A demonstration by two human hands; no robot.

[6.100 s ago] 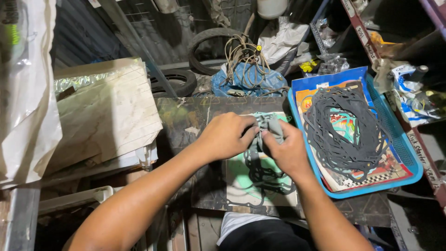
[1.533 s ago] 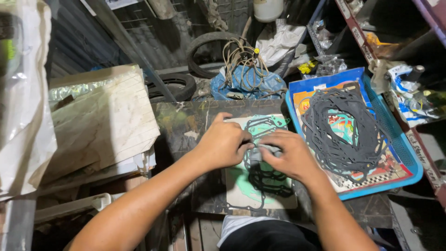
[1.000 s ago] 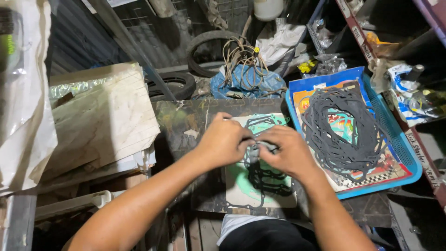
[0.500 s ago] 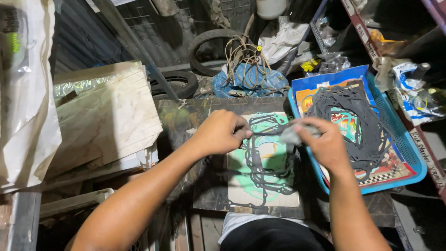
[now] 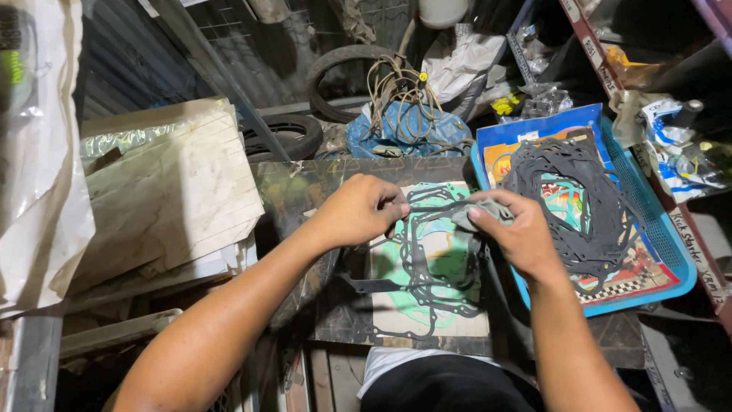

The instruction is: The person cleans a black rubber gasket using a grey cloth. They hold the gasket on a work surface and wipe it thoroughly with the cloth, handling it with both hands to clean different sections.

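Gaskets (image 5: 427, 267), thin dark cut-out outlines with bolt-hole lobes, lie on a pale green-printed card (image 5: 431, 305) on the dark worktop (image 5: 297, 198) just in front of me. My left hand (image 5: 358, 210) is curled, its fingertips pinching the upper gasket edge. My right hand (image 5: 518, 229) is clenched around a small grey rag (image 5: 476, 215) held just above the card. Beside it, a blue tray (image 5: 671, 252) holds a heap of more dark gaskets.

Your thin dark gasket (image 5: 427, 252) lies flat on the green-printed card (image 5: 431, 263), centre of the tabletop; a crumpled grey rag (image 5: 482, 212) sits above its far right edge.
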